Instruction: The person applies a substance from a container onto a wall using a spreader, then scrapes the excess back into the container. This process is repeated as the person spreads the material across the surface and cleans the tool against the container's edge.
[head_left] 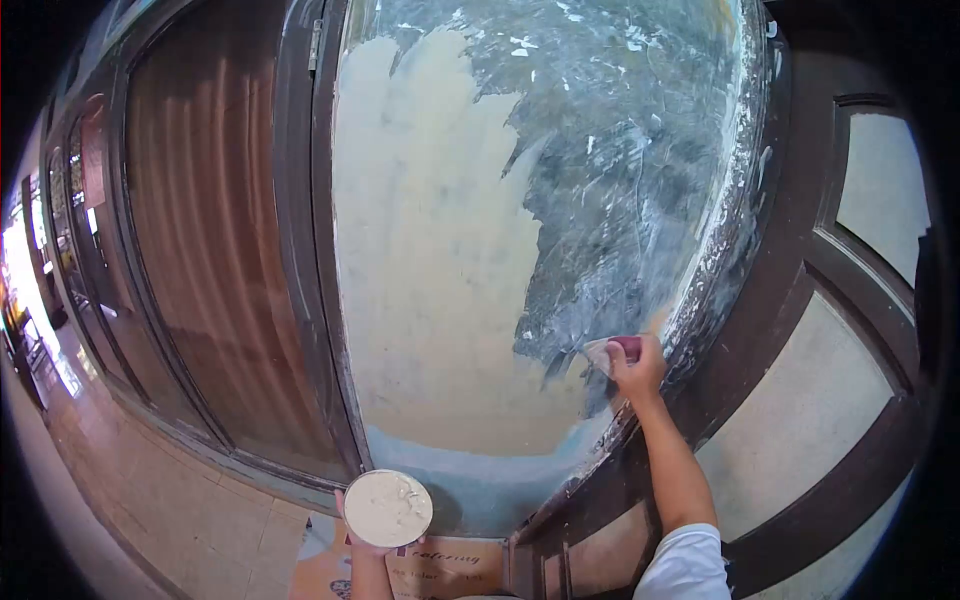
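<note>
Right hand point(636, 368) is closed on a putty knife point(603, 352), its stiff blade pressed to the wall point(440, 250). Left hand point(368, 545), fingers curled, supports a tub point(387, 507) from beneath; its soft, wet filler likely slips, so a level hold is needed.

The left hand point(368, 545) is mostly hidden beneath the putty tub point(387, 508); cardboard point(440, 570) lettering below is cut off and unreadable.

The wall panel point(440, 250) is broad and unobstructed across its centre and left. Dark wooden frame members point(320, 250) bound it on both sides. The right frame point(760, 270) stands just beside the right hand point(636, 368), restricting outward travel. The floor point(170, 500) at lower left is open.
</note>
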